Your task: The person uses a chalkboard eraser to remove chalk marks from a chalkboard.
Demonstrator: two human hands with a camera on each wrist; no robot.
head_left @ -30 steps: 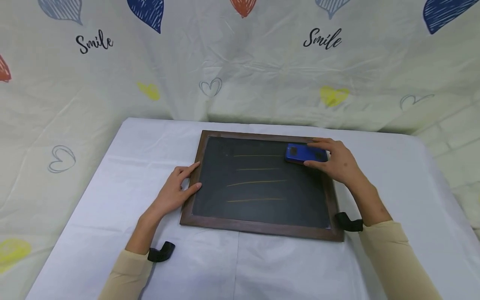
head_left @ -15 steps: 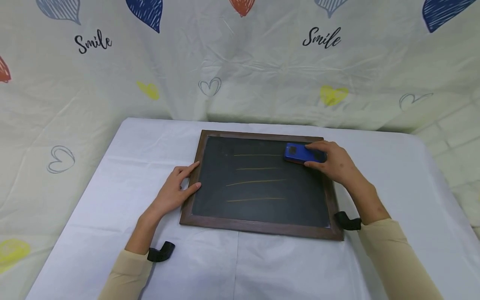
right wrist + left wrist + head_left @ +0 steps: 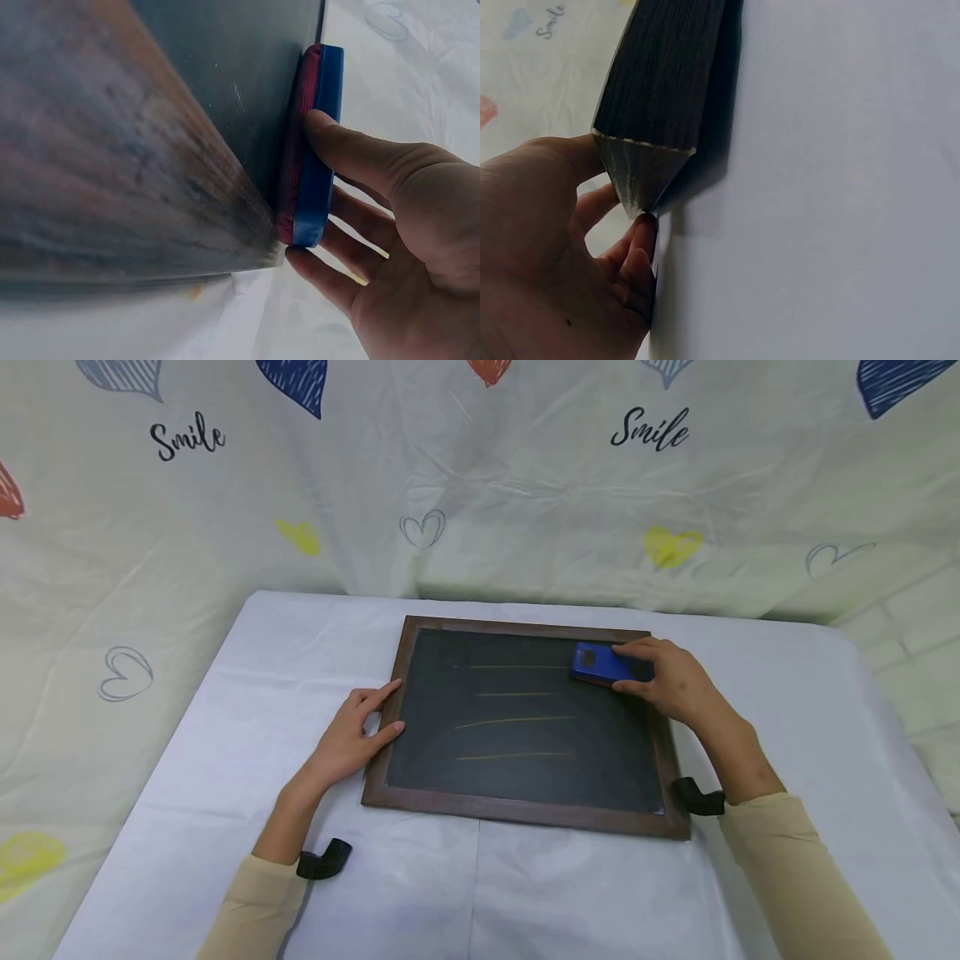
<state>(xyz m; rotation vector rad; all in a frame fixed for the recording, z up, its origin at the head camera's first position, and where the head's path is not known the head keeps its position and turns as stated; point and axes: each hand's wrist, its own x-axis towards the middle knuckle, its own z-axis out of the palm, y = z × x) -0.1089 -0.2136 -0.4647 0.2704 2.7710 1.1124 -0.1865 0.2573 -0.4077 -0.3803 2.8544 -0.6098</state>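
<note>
A dark chalkboard (image 3: 517, 768) in a brown wooden frame lies on the white-covered table, with several thin yellowish lines across it. My left hand (image 3: 347, 742) rests at the frame's left side, thumb and forefinger spread on the wood. The left wrist view has this hand (image 3: 547, 247) beside the frame's corner (image 3: 649, 142), some fingers lower down near the cloth. Near the board's upper right corner, my right hand (image 3: 678, 683) grips a blue chalkboard eraser (image 3: 596, 664) between thumb and fingers. In the right wrist view, the eraser's reddish pad (image 3: 296, 150) faces the board's surface.
A white cloth (image 3: 247, 693) covers the table around the board. Behind the table hangs a pale curtain (image 3: 525, 552) printed with hearts, balloon shapes and the word "Smile". A black band (image 3: 324, 860) sits at the left wrist, another band (image 3: 697, 797) at the right.
The right hand's fingers have drawn in slightly on the eraser, which stays near the upper right corner. The left hand keeps its place on the frame. The whole head view has shifted a little.
</note>
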